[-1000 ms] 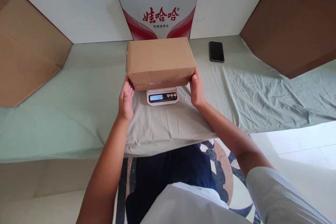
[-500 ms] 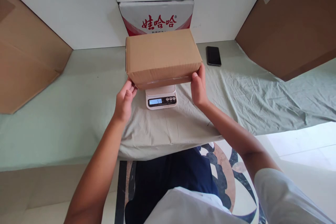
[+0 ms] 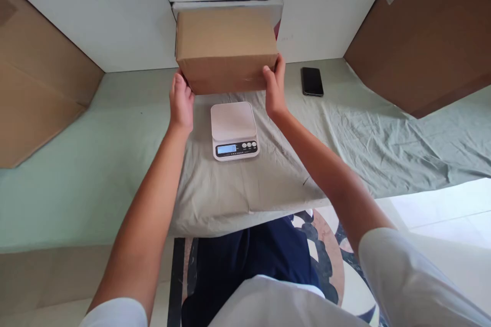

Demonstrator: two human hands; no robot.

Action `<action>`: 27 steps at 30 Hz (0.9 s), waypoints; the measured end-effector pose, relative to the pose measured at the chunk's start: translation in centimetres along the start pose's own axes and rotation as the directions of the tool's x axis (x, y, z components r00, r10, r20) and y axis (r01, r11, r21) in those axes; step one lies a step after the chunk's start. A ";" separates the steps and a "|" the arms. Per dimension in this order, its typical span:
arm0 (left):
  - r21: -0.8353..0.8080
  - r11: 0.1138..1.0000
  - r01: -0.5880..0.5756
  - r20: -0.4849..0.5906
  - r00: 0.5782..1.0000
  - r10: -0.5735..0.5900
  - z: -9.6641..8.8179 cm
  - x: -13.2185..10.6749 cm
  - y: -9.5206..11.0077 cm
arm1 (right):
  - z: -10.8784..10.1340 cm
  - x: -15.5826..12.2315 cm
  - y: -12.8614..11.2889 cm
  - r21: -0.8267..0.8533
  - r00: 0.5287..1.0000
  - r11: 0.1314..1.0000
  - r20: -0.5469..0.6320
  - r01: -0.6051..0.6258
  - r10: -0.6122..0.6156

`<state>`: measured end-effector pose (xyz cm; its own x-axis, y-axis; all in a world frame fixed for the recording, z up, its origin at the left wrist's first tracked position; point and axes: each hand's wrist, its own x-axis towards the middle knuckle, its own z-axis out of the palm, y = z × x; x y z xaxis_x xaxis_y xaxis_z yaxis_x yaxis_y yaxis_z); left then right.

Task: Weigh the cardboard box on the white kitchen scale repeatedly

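A closed brown cardboard box [image 3: 226, 46] is held between both my hands beyond a small white kitchen scale [image 3: 233, 129]. My left hand [image 3: 181, 102] grips the box's lower left corner, fingers pressed to its side. My right hand [image 3: 273, 89] clasps the lower right corner. The box sits at the back of the table, against the white wall panels, and no longer covers the scale. The scale's platform is bare and its display is lit. Whether the box rests on the cloth or hangs just above it I cannot tell.
A green cloth [image 3: 383, 138] covers the table. A black phone [image 3: 311, 81] lies to the right of the box. Large cardboard sheets lean at the left [image 3: 34, 87] and right [image 3: 429, 36]. A printed white carton behind the box is almost hidden.
Both hands lifted the box off the scale and carried it away from me to the back of the table. The scale's platform is now uncovered.
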<state>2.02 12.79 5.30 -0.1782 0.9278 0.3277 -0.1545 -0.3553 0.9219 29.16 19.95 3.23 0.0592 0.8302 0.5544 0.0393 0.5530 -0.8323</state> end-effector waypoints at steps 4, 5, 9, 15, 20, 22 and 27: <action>-0.008 0.989 0.149 -0.187 0.971 -0.148 0.7 1.6 -4.0 | 2.2 1.2 4.1 -0.024 0.999 0.998 0.007 -0.052 0.053; -0.003 0.986 0.166 -0.207 0.965 -0.163 0.6 1.6 -4.8 | 2.5 1.2 5.0 -0.017 0.997 0.997 0.015 -0.072 0.072; 0.017 0.981 0.193 -0.226 0.957 -0.184 -0.2 1.2 -6.9 | 2.9 0.7 7.8 0.005 0.992 0.993 0.038 -0.121 0.121; 0.014 0.981 0.194 -0.218 0.958 -0.186 -1.0 1.6 -8.0 | 2.3 0.3 8.2 -0.005 0.986 0.989 0.068 -0.149 0.149; 0.012 0.984 0.178 -0.206 0.963 -0.172 -0.9 1.7 -8.3 | 2.2 -0.1 7.4 -0.015 0.982 0.982 0.032 -0.188 0.188; 0.018 0.987 0.157 -0.183 0.971 -0.151 -0.9 1.6 -8.2 | 2.3 -0.2 7.1 -0.005 0.982 0.982 0.010 -0.188 0.188; 0.042 0.988 0.149 -0.209 0.968 -0.137 -2.3 1.4 -7.3 | 1.0 0.3 6.5 0.067 0.968 0.974 -0.116 -0.217 0.223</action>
<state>0.66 16.45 -1.42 -0.3547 0.9232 0.1482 -0.1382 -0.2085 0.9682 28.47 23.80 -2.00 0.1814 0.9188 0.3505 -0.0410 0.3632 -0.9308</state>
